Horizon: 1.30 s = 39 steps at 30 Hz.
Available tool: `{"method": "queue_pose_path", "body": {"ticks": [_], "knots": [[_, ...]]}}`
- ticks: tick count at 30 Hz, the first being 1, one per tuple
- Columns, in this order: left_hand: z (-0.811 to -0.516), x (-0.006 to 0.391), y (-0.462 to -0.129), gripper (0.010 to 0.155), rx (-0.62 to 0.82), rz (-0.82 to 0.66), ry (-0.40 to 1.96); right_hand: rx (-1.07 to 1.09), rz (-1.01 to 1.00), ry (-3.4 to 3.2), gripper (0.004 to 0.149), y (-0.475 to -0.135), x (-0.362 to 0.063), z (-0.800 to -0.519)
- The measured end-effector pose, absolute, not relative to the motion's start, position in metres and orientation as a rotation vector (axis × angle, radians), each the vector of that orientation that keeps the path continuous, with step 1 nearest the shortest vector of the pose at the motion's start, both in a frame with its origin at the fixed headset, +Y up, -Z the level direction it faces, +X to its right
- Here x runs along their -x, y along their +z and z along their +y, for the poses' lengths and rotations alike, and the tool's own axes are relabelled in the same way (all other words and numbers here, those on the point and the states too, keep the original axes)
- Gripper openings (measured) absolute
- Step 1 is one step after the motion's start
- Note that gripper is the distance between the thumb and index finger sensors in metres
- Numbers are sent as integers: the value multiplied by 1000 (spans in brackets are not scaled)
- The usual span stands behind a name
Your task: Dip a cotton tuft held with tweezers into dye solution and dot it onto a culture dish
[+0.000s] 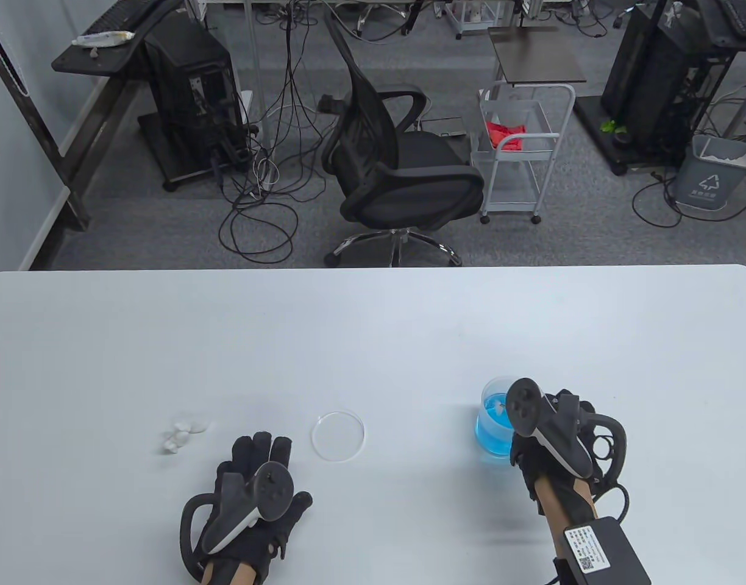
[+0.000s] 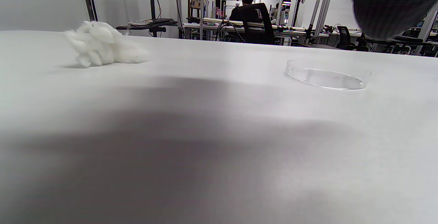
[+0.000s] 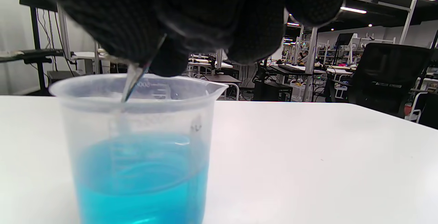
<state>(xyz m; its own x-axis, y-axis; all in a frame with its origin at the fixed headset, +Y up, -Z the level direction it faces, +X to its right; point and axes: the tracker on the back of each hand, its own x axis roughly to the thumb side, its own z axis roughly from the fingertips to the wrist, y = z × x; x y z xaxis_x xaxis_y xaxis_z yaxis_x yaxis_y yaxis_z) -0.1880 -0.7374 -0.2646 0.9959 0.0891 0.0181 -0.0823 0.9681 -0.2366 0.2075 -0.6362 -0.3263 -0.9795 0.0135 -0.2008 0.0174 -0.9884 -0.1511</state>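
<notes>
A clear beaker (image 1: pixel 493 426) of blue dye solution stands at the table's right. My right hand (image 1: pixel 522 436) is just behind and over it. In the right wrist view my gloved fingers (image 3: pixel 191 22) pinch metal tweezers (image 3: pixel 137 75) that slant down into the beaker (image 3: pixel 137 141). The tips are blurred behind the wall, and a pale spot shows in the liquid from above. The empty culture dish (image 1: pixel 339 435) lies mid-table. A pile of white cotton (image 1: pixel 181 432) lies to its left. My left hand (image 1: pixel 284 472) rests flat, fingers spread, between them and holds nothing.
The left wrist view shows the cotton (image 2: pixel 102 47) at the left and the dish (image 2: pixel 328 76) at the right on the white table (image 1: pixel 373 329). An office chair (image 1: pixel 397 170) and a cart (image 1: pixel 519 152) stand beyond the far edge.
</notes>
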Motion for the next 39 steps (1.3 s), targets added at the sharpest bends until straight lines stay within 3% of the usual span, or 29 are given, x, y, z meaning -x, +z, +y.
{"method": "queue_pose_path", "body": {"ticks": [29,39], "knots": [[-738,188,-265,89,242,-24,81,-280,315,-3329,32,-315,-225,-640],[-738,188,-265,89,242,-24,81,-361,293,-3485,32,-315,-240,-648]]}}
